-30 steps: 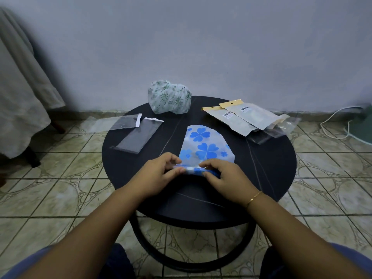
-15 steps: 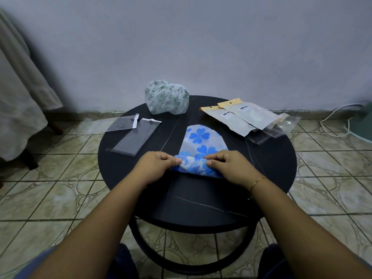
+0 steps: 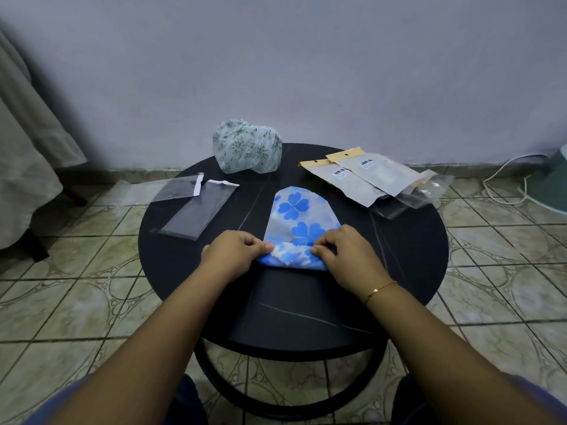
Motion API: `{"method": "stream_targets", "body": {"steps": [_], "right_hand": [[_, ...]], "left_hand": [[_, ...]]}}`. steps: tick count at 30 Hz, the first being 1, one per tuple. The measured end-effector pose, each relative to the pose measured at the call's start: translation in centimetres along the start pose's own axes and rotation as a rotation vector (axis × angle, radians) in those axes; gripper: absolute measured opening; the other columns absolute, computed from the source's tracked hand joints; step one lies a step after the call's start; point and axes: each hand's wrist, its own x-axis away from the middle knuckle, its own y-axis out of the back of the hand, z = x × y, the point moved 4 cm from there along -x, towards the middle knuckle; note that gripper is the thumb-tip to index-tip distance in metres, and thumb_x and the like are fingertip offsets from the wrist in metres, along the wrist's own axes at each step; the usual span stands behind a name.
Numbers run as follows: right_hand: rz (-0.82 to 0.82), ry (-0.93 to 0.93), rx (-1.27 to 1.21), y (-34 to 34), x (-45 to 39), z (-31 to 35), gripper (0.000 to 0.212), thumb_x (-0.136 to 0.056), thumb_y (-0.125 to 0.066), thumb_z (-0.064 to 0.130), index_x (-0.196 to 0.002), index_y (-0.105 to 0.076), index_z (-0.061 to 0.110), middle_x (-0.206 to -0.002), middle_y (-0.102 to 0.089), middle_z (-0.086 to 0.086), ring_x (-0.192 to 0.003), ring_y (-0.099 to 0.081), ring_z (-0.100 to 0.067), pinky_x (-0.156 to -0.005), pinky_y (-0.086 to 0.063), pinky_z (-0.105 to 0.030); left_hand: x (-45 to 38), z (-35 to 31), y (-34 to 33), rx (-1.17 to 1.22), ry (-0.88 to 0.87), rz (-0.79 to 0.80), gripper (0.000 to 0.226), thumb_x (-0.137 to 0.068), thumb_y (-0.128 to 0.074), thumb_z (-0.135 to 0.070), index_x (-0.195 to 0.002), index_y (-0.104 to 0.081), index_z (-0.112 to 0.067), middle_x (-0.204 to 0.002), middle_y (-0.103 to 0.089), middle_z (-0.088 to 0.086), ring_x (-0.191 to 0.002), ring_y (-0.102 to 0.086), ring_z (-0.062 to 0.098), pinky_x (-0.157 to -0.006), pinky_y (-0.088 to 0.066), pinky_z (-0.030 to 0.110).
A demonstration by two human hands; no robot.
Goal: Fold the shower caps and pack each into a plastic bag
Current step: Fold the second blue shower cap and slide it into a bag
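Observation:
A shower cap with blue clover flowers [image 3: 299, 216] lies flat in the middle of the round black table [image 3: 399, 256], its near end rolled into a thick fold. My left hand [image 3: 234, 256] pinches the left end of that roll. At the roll's right end, my right hand [image 3: 346, 259] pinches it the same way. A second cap with a green print [image 3: 247, 147] stands bunched at the table's far edge. Two clear plastic bags [image 3: 196, 210] lie at the left of the table.
Packed bags with tan header cards [image 3: 365, 176] and a loose clear bag [image 3: 423, 193] lie at the table's right. A white cable [image 3: 503, 182] runs over the tiled floor at the right. Pale fabric [image 3: 27, 167] hangs at the far left.
Both hands have rolled the cap's near end away from me, so the roll is thicker and the flat part shorter.

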Motion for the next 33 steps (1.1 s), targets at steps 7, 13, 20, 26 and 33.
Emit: {"method": "stream_targets", "body": {"steps": [7, 13, 20, 26, 33], "right_hand": [[0.023, 0.142, 0.117, 0.1, 0.2, -0.6, 0.028, -0.095, -0.047, 0.020, -0.114, -0.067, 0.020, -0.104, -0.051, 0.003, -0.108, -0.045, -0.017, -0.093, -0.036, -0.025], [-0.192, 0.257, 0.364, 0.2, 2.0, -0.2, 0.037, -0.086, -0.040, 0.031, -0.100, -0.072, 0.020, -0.095, -0.065, 0.004, -0.092, -0.060, -0.024, -0.071, -0.037, -0.031], [0.159, 0.315, 0.524, -1.6, 3.8, 1.4, 0.084, -0.075, 0.010, 0.047, -0.149, -0.022, 0.023, -0.157, -0.014, 0.008, -0.146, -0.007, -0.009, -0.115, 0.008, -0.037], [0.340, 0.217, 0.514, -1.4, 3.7, 0.0, 0.061, -0.088, 0.007, 0.049, -0.148, 0.001, 0.039, -0.157, 0.010, 0.016, -0.144, 0.014, -0.006, -0.113, 0.019, -0.045], [0.421, 0.169, 0.485, -1.2, 3.3, -0.6, 0.046, -0.101, -0.012, 0.041, -0.145, -0.002, 0.048, -0.157, 0.006, 0.019, -0.145, 0.010, -0.009, -0.114, 0.015, -0.047]], "left_hand": [[1.8, -2.4, -0.6, -0.373, -0.666, -0.193, 0.029, -0.084, -0.056, -0.018, -0.110, -0.067, -0.027, -0.111, -0.065, -0.009, -0.097, -0.062, 0.018, -0.086, -0.047, 0.034], [4.2, -2.5, -2.7, -0.646, -0.753, -0.029, 0.078, -0.072, -0.011, -0.041, -0.138, -0.048, -0.024, -0.144, -0.045, -0.007, -0.132, -0.044, 0.009, -0.110, -0.028, 0.029], [5.5, -2.1, -2.9, -0.771, -0.607, 0.029, 0.096, -0.061, 0.013, -0.047, -0.152, -0.007, -0.024, -0.159, -0.006, -0.008, -0.146, -0.003, 0.007, -0.114, 0.009, 0.028], [5.7, -1.3, -3.4, -0.784, -0.553, 0.093, 0.094, -0.060, 0.014, -0.048, -0.151, 0.002, -0.025, -0.159, 0.004, -0.007, -0.145, 0.006, 0.007, -0.115, 0.011, 0.033], [5.6, -0.8, -3.7, -0.746, -0.563, 0.089, 0.093, -0.062, 0.012, -0.049, -0.151, 0.002, -0.026, -0.158, 0.006, -0.009, -0.145, 0.008, 0.006, -0.114, 0.011, 0.030]]}}
